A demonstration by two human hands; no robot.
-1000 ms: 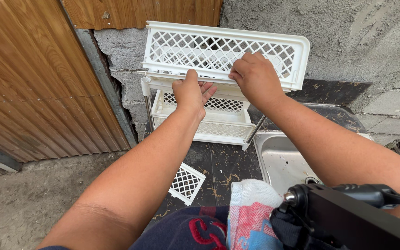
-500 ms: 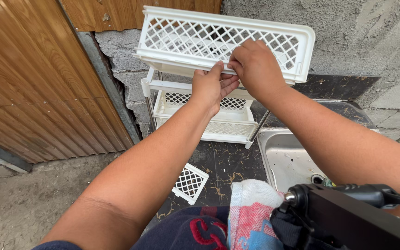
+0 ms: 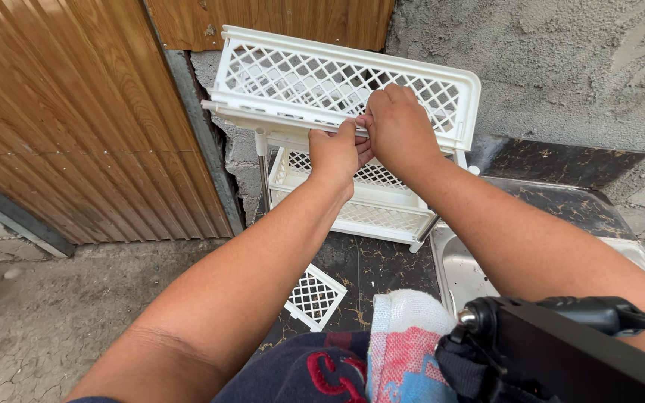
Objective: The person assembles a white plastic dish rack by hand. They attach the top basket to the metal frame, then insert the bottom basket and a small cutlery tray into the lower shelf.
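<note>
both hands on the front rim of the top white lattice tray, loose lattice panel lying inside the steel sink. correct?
Not quite. The loose lattice panel lies on the dark countertop left of the steel sink, not inside it, as the head view shows. The rest holds: the left hand and right hand are both on the front rim of the top white lattice tray.
</note>
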